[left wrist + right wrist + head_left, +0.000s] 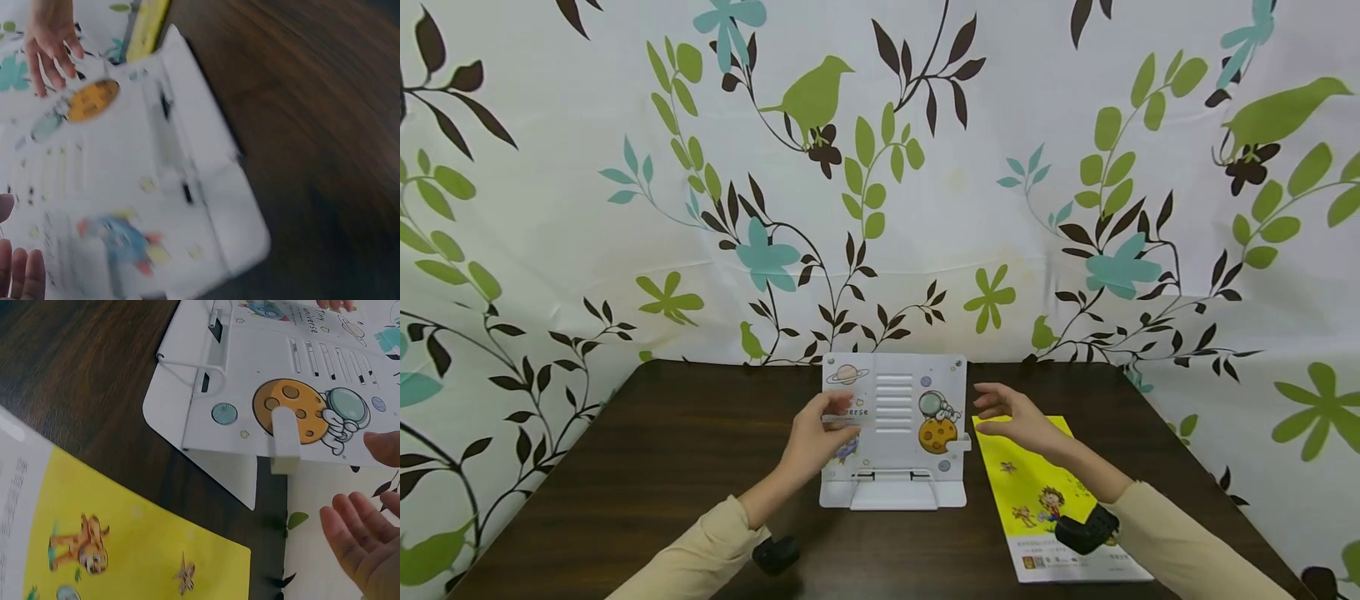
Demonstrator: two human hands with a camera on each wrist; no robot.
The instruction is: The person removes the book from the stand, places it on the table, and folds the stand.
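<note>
A white book stand printed with an astronaut, an orange moon and a ringed planet stands upright on the table, its wire page rest folded out at the bottom. My left hand hovers over its left edge, thumb and fingers spread apart with nothing between them. Off the stand's right edge is my right hand, its fingers loosely bent and holding nothing. In the right wrist view a white clip juts from that edge beside the moon, and the right thumb overlaps the panel's border.
A yellow book with cartoon figures lies on the table to the right of the stand, partly under my right forearm. Behind the table hangs a white cloth patterned with leaves and birds.
</note>
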